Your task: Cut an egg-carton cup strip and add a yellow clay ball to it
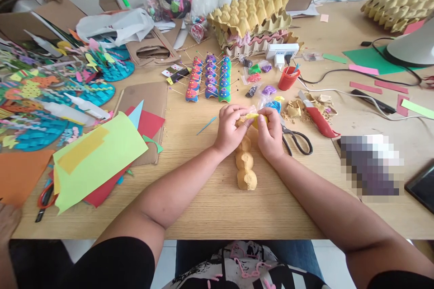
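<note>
My left hand (233, 128) and my right hand (271, 134) meet over the middle of the table. Their fingertips pinch a soft yellow piece of modelling clay (255, 116), with a bit of see-through plastic showing beside it. Just beneath lies a bare egg-carton strip (247, 176), bumps up, its far end hidden by my hands. Black-handled scissors (301, 141) rest by my right wrist, and a thin blue stick (206, 126) lies to the left of my left hand. Beyond are three egg-carton caterpillars (210, 82) covered in coloured clay, with sticks poking out.
Small clay packets (267, 90), a red cup (289, 77) and a red-handled knife (318, 115) lie right of centre. Egg trays (251, 18) are stacked behind. Coloured paper (101, 158) and blue woven crafts (37, 133) fill the left. Another person's hand (8, 221) rests at the left edge.
</note>
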Tool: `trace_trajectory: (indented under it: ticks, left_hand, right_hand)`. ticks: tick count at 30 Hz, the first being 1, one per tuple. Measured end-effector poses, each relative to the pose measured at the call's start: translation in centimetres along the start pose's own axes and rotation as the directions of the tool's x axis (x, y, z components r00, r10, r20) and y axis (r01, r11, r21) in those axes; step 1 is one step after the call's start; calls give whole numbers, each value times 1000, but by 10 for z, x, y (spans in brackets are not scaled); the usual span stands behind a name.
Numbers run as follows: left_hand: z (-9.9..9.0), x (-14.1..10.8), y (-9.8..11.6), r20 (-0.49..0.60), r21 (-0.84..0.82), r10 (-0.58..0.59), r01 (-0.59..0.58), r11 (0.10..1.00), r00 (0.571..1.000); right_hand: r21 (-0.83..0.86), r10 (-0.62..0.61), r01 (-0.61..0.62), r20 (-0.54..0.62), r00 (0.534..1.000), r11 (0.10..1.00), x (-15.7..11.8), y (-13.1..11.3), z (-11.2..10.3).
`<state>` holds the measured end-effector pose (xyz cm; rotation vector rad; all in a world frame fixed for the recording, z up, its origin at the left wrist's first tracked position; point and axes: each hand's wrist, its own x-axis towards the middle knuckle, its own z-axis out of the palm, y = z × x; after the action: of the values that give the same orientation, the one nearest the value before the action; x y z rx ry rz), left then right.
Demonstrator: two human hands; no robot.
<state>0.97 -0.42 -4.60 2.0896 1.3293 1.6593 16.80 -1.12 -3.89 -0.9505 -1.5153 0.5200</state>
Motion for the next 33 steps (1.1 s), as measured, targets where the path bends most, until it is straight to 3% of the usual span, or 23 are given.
trace_trajectory:
  ticks: [3, 9, 13, 17, 19, 21, 23, 25, 26, 29, 31, 33]
  left_hand:
    - [-1, 0, 0, -47, -24, 4, -5, 1000, 999]
    - [0, 0, 0, -135, -87, -95, 83, 993, 986]
    - [2, -2, -3, -135, -77, -152, 143, 987, 979]
    - [4, -2, -8, -155, -91, -229, 217, 972, 961]
    - [3, -3, -8, -145, -104, -249, 236, 966, 957]
    - [2, -3, -6, -121, -108, -243, 230, 967, 963]
    - [1, -3, -4, -110, -112, -223, 210, 971, 969]
    - [2, -3, -4, -112, -115, -203, 191, 975, 973]
    - [2, -2, -4, -114, -117, -197, 184, 976, 974]
    - [6, -2, -6, -119, -129, -183, 168, 977, 976]
    - [8, -3, -7, -133, -139, -176, 158, 978, 975]
    - [8, -3, -8, -136, -141, -179, 160, 977, 974]
  right_hand:
    - [-18, 2, -1, 10, 1000, 1000, -1, 1, -1]
    - [49, 75, -78, 53, 996, 996, -3, 11, 0]
    - [-51, -1, 2, 22, 1000, 999, -4, 8, -2]
    - [-189, -94, 91, -8, 996, 978, 1, -30, -15]
    - [-240, -161, 177, 85, 983, 954, 5, -62, -28]
    - [-270, -199, 280, 291, 936, 921, 6, -92, -47]
    - [-285, -202, 368, 477, 856, 885, 0, -109, -73]
    - [-355, -236, 475, 543, 806, 805, -16, -109, -107]
    - [-423, -236, 507, 545, 804, 751, -28, -102, -127]
    - [-693, -135, 417, 424, 896, 588, -73, -71, -189]
    - [-846, -24, 227, 247, 969, 482, -103, -53, -223]
    - [-910, 41, 29, 51, 998, 414, -125, -45, -246]
